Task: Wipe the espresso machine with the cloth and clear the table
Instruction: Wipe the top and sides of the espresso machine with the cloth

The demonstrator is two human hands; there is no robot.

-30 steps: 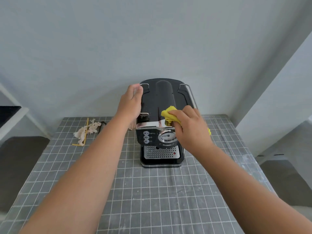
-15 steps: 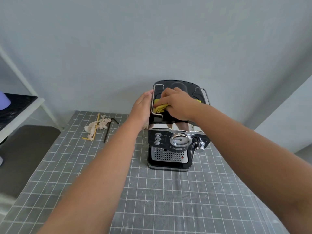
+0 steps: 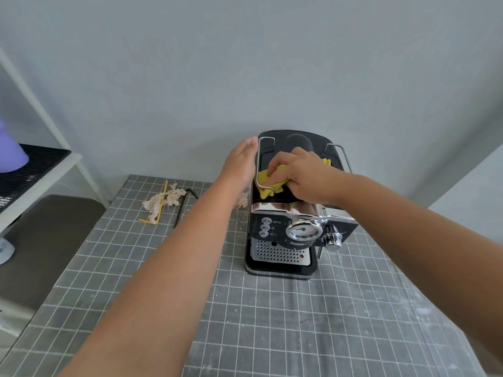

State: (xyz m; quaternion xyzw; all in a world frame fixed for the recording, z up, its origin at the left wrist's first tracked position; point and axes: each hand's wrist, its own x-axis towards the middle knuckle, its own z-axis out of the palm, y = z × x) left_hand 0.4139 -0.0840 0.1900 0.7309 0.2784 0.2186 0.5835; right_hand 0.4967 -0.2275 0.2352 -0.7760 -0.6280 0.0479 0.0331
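Observation:
A black and chrome espresso machine (image 3: 288, 235) stands at the far middle of the table, against the wall. My right hand (image 3: 302, 175) presses a yellow cloth (image 3: 268, 183) onto the left part of the machine's top, fingers curled over the cloth. My left hand (image 3: 242, 160) lies flat against the machine's upper left side, fingers straight. On the table at the far left lie a crumpled paper napkin (image 3: 163, 201), a yellow straw (image 3: 159, 205) and a black straw (image 3: 183, 206). A second crumpled scrap (image 3: 241, 200) sits beside the machine, partly hidden by my left arm.
The table wears a grey checked cloth (image 3: 258, 322). A white shelf frame (image 3: 40, 170) with a black mat and a purple object (image 3: 11, 152) stands to the left, a grey seat (image 3: 49, 235) below it. Walls close the back and right.
My right hand has carried the cloth from the machine's front edge up onto its top and toward the left rail. The camera has swung left; the left hand stays on the machine's side.

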